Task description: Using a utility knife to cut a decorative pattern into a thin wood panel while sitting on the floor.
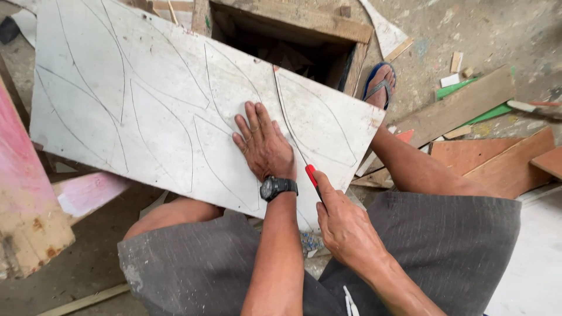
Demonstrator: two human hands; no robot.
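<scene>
On the white board (146, 105), left hand (264, 145) flat, right hand (345, 225) gripping red-handled knife (311, 174)

A: Setting? Log it.

B: Woodworking shop, rough and informal, work done at floor level. Evidence: bare concrete floor (503, 35), dusty and stained, littered with offcuts.

A: Materials?

B: Reddish plywood pieces (497, 164) lying flat at right, a long plank (462, 105) across them, small wood scraps (456, 61) and green strips (468, 88) beyond. An open wooden box frame (293, 23) stands at top.

A: Work surface?

B: No bench seen. A white board (146, 99) pencilled with curved leaf-like outlines rests on the person's knees. A pink-painted timber block (23, 193) sits at left.

A: Footwear?

B: 1 blue sandal (379, 82).
</scene>
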